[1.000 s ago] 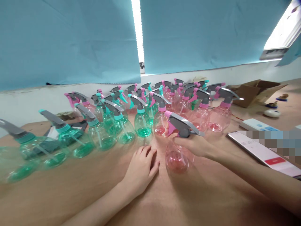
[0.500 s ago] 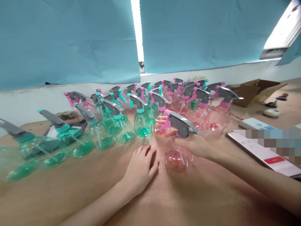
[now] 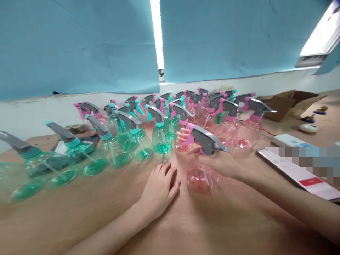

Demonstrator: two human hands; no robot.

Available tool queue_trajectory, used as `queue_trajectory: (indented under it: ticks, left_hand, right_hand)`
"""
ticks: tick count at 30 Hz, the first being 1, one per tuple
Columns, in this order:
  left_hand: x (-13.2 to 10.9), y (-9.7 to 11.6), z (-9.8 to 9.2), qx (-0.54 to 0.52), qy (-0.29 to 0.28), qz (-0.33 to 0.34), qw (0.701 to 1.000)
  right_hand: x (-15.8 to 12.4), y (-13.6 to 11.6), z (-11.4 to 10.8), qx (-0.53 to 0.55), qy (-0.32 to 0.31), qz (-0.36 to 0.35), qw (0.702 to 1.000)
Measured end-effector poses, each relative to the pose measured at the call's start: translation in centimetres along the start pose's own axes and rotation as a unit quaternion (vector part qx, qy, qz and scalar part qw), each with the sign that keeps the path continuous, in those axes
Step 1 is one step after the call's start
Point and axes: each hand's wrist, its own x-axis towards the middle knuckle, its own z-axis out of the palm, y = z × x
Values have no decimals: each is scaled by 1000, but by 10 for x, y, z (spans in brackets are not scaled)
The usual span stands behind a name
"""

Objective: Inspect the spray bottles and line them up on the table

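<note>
My left hand (image 3: 161, 186) lies palm down on the table (image 3: 170, 226), its fingers loosely stretched and holding nothing. Just to its right stands a clear pink spray bottle (image 3: 200, 177) with a grey and pink trigger head. My right hand (image 3: 219, 163) reaches in from the right and grips this bottle around its neck, below the trigger head. Its fingertips show to the left of the pink trigger; the head hides part of the palm. Beyond my hands, the nearest other bottles are a green spray bottle (image 3: 162, 140) and another pink spray bottle (image 3: 183, 122).
Several green spray bottles (image 3: 92, 159) line the left side, and more green and pink ones crowd the back. At the right lie a phone (image 3: 287, 166), a white box (image 3: 292, 140), a white mouse (image 3: 308, 128) and an open cardboard box (image 3: 278, 106). Blue curtains (image 3: 79, 46) hang behind.
The whole view has shifted very slightly, moving the bottles a little to the right in the picture. Both hands keep their places, the right still on the pink spray bottle.
</note>
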Motion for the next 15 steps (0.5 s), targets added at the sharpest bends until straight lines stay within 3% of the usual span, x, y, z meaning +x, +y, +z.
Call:
queue_trajectory:
  ticks: [15]
  left_hand:
    - [0, 0, 0, 0, 3, -1, 1000]
  right_hand:
    - [0, -5, 1, 4, 4, -1, 1000]
